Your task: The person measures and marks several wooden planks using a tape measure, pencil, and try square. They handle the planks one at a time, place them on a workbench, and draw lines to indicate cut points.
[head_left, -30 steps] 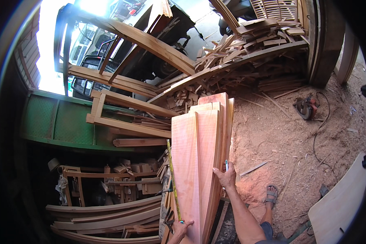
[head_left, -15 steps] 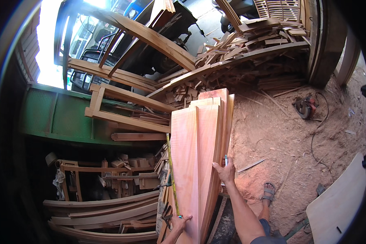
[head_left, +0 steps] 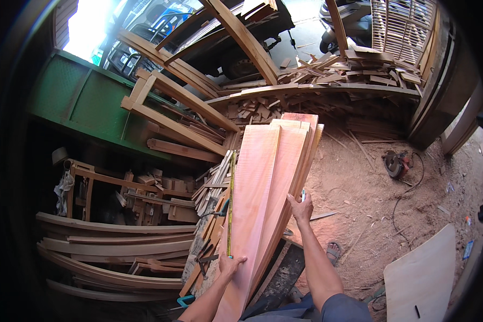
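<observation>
Sawdust-covered ground [head_left: 359, 188] is seen on the right of a crowded wood workshop, with heaps of offcuts [head_left: 327, 75] at the back and a green panel [head_left: 86, 102] on the left. Curved wooden pieces [head_left: 112, 252] are stacked low on the left, and a circular saw [head_left: 396, 162] with its cord is lying on the sawdust to the right. A pale sheet of plywood [head_left: 421, 279] is propped at the lower right.

A stack of long reddish boards [head_left: 273, 182] is laid in the middle, its long axis running from the person's body at the lower edge up and away toward the offcut heaps, leaning slightly to the right in the picture. The boards are fanned, with the far ends stepped one behind another.

A yellow tape measure [head_left: 231, 198] is stretched along the left edge of the top board, parallel to its length. Its near end is pinned against the board by the left hand [head_left: 231, 264], whose fingers are curled over the board's left edge, thumb on top. The right hand [head_left: 300, 206] is placed on the right edge of the stack, farther up, fingers bent around the edges of the boards; a small blue object is partly hidden behind it and cannot be identified. A sandalled foot [head_left: 333, 251] is visible on the ground just beside the right forearm.
</observation>
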Tool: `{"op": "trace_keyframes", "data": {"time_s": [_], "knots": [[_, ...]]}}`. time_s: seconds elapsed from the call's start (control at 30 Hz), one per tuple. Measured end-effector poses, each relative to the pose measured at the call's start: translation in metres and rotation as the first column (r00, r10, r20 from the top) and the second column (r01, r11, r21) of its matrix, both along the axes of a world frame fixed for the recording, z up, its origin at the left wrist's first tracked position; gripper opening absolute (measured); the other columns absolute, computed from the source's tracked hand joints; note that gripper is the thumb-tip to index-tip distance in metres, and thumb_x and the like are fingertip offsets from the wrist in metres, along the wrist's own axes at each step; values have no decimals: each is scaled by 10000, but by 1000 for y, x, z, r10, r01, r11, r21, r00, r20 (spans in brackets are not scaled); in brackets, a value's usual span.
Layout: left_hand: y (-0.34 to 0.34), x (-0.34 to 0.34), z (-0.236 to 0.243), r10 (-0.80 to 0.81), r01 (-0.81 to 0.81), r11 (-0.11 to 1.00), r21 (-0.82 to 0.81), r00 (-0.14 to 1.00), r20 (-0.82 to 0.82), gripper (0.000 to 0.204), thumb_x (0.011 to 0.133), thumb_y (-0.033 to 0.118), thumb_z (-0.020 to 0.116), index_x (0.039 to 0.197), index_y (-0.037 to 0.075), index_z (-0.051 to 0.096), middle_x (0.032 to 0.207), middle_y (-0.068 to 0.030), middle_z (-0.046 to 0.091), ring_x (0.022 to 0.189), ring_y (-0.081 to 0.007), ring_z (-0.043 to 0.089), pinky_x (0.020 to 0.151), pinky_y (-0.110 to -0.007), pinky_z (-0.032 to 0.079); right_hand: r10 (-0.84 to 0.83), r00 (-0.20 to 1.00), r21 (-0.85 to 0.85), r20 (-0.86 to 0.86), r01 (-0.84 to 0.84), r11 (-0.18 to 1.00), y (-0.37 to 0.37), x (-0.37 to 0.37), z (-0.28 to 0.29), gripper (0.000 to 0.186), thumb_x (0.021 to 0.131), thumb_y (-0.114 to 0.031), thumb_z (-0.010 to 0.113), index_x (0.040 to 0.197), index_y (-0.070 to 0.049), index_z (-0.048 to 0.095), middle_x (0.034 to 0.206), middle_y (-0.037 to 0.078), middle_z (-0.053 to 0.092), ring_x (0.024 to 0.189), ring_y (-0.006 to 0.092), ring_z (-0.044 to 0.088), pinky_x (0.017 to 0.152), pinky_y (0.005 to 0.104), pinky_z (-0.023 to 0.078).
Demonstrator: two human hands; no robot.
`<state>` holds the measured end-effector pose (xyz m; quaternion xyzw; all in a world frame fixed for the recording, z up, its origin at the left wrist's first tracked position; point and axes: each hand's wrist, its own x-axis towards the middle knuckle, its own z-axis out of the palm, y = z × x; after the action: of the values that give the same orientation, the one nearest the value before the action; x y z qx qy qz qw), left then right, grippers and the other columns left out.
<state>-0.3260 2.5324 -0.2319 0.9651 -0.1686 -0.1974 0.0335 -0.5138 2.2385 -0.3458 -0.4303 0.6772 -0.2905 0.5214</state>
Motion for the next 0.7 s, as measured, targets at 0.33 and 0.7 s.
{"op": "trace_keyframes", "data": {"time_s": [0.33,0.7], "knots": [[0,-9,9,25,-25,999,-32,1000,0,761,591,482,972,1072,19,607,1076,-195,707,1025,-381,689,894,-493,541,302,928,-72,216,-293,953,131,5,55,382,864,-369,805,853,5,727,695,127,682,663,234,682,654,393,538],[94,-75,28,-176,85,902,-424,968,-180,518,850,449,805,1083,3,680,1061,-248,713,998,-420,696,872,-508,538,743,553,-112,377,-769,629,243,-8,120,426,966,-342,753,1129,51,735,825,68,717,757,120,672,686,293,536]]}}
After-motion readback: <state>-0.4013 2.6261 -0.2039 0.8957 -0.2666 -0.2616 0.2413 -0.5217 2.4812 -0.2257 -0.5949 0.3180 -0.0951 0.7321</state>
